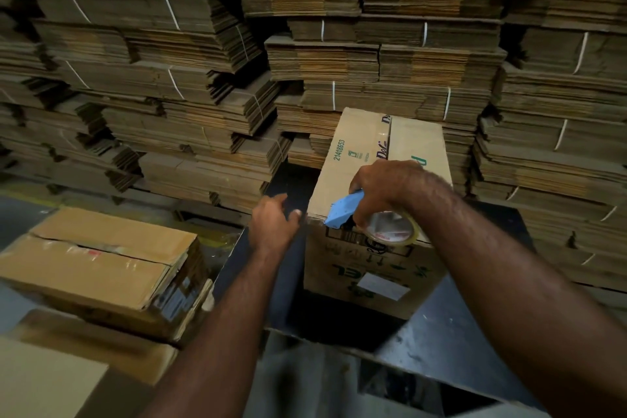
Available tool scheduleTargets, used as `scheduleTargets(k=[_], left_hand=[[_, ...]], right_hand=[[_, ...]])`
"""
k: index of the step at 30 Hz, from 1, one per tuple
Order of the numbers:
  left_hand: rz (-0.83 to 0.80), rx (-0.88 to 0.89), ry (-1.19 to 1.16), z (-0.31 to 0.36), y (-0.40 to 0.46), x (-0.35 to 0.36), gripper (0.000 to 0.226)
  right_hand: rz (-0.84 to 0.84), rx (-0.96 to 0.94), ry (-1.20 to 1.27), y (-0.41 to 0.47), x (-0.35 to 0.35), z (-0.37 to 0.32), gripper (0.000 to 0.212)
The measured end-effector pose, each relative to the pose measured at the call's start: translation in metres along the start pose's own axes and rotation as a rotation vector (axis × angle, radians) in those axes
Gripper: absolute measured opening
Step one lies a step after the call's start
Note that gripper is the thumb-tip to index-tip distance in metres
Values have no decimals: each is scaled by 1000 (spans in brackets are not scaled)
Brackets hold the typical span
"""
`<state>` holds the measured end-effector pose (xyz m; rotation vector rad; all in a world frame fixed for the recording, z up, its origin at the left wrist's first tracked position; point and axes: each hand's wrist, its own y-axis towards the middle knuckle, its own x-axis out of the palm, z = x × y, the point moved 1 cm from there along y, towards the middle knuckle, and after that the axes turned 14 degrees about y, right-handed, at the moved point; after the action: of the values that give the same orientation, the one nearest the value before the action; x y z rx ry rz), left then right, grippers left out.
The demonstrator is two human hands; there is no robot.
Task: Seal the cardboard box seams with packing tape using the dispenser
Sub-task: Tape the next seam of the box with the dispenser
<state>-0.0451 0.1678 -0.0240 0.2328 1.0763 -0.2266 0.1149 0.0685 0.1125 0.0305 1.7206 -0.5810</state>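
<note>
a printed cardboard box (373,180) is set upright on a dark table (458,332); a blue tape dispenser (342,209) with a clear tape roll (390,229) is gripped by the right hand (390,190) at the box's near top edge; the left hand (273,224) is held just beside the box's left corner — fingers loosely curled; bundled flat cartons (169,78) are stacked behind; another box (101,265) is seen at left

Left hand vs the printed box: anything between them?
Head view: nothing solid. Only a narrow dark gap separates the left hand, fingers loosely open, from the printed box near its left corner edge.

box (353,173): printed, flaps closed (seam partly taped) | dispenser (342,210): blue, near edge
</note>
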Motion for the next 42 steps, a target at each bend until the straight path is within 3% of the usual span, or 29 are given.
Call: scheduleTargets(k=[2, 7, 9, 14, 17, 22, 28, 34, 42], left_hand=[[73, 138, -88, 6, -9, -3, 49], [-244, 211, -87, 12, -30, 10, 77], [-266, 325, 0, 7, -34, 12, 89], [142, 713, 134, 1, -34, 17, 74], [217, 730, 126, 1, -30, 25, 62], [302, 800, 81, -7, -21, 32, 51], [324, 839, 94, -12, -1, 35, 40], [252, 831, 110, -10, 11, 38, 44], [287, 813, 266, 11, -6, 28, 59]], right_hand=[[-2, -3, 9, 0, 0, 0, 70], [-13, -9, 18, 1, 0, 1, 64], [-19, -12, 24, 1, -1, 0, 61], [-32, -32, 12, 2, 0, 2, 65], [-56, -72, 51, 3, 1, 5, 73], [-37, -133, 63, 2, 0, 16, 59], [26, -198, 71, -8, -1, 24, 60], [2, -167, 81, -20, -7, 65, 67], [-28, -115, 54, -11, -5, 54, 63]])
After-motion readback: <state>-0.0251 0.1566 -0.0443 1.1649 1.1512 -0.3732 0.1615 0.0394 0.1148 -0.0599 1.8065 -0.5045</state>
